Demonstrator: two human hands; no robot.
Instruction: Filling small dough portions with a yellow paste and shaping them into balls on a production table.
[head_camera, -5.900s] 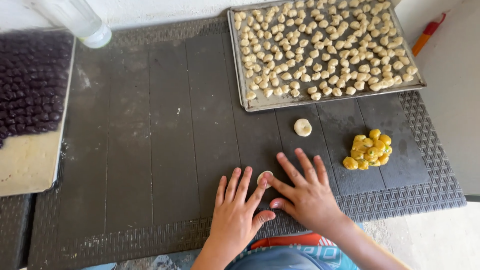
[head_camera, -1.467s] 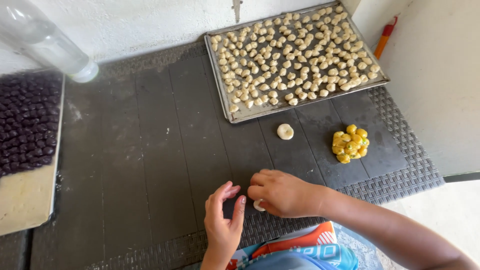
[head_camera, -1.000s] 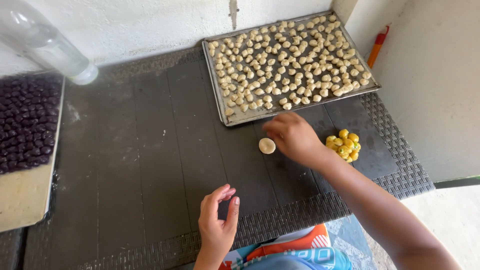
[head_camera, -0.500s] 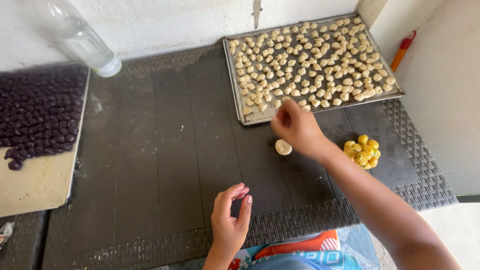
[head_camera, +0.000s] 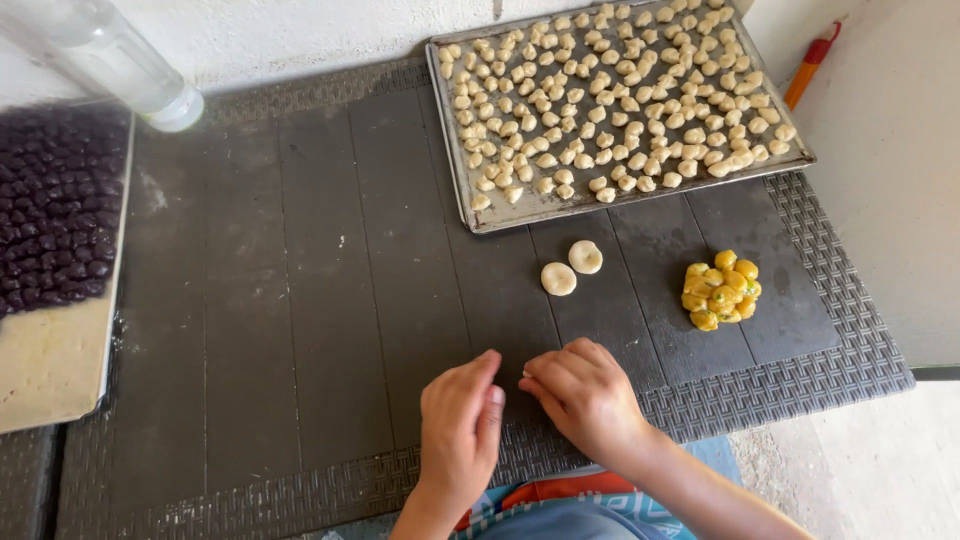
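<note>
Head view: hands near mat's front edge.

Your two hands sit at six o'clock on the mat, left hand and right hand side by side, fingertips nearly meeting. Just beyond them, toward twelve, two flattened dough discs lie on the mat, touching each other. At three o'clock from the discs, well apart, rests a heap of small balls. Behind discs and heap, at one o'clock, the baking tray lies on the mat, filled with dough pieces. At nine o'clock a board carries rows of small lumps. At eleven o'clock a bottle leans behind the board. A marker-like stick lies at two o'clock, right of the tray.
</note>
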